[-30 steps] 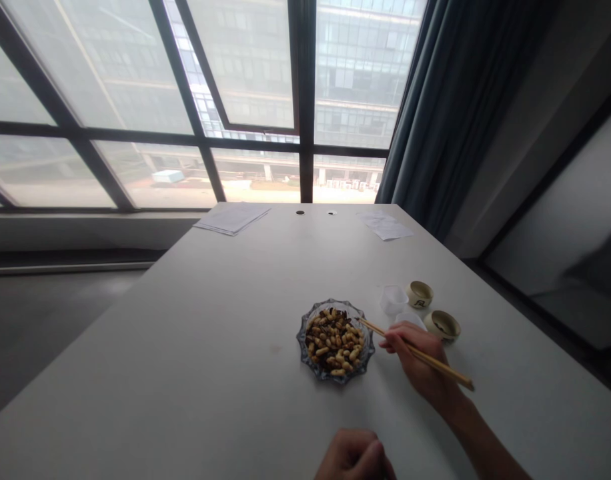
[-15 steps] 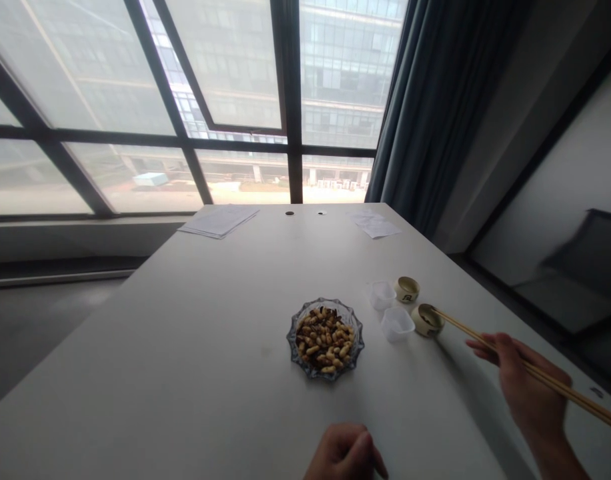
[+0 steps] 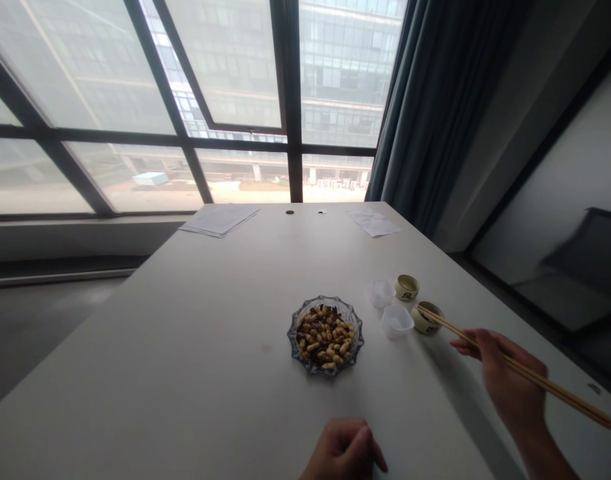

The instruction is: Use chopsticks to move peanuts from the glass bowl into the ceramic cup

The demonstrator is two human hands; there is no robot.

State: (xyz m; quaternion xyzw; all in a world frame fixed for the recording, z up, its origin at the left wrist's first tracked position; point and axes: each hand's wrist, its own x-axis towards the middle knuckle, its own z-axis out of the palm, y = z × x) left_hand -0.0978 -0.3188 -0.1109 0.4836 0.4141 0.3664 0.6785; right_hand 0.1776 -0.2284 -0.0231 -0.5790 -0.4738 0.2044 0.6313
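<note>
A pair of wooden chopsticks (image 3: 523, 370) is gripped in my right hand (image 3: 510, 377), on the right side of the table. Their tips reach the near small beige bowl (image 3: 427, 325), over its opening; dark bits show inside it. My left hand (image 3: 343, 450) lies loosely curled on the table at the bottom, with no object visible in it. Just beyond it stands a scalloped glass dish (image 3: 359, 341) filled with peanuts (image 3: 325, 337) in their shells and darker pieces among them.
Two clear plastic cups (image 3: 397, 323) stand between the dish and the bowls. Behind the near bowl is a second beige bowl (image 3: 406, 288). Papers (image 3: 220, 220) lie at the table's far left, and another sheet (image 3: 374, 223) at the far right. Windows and a dark curtain (image 3: 425, 100) rise beyond.
My right hand has moved left and slightly up, carrying the chopstick tips a little left over the near bowl. My left hand stays almost in place.
</note>
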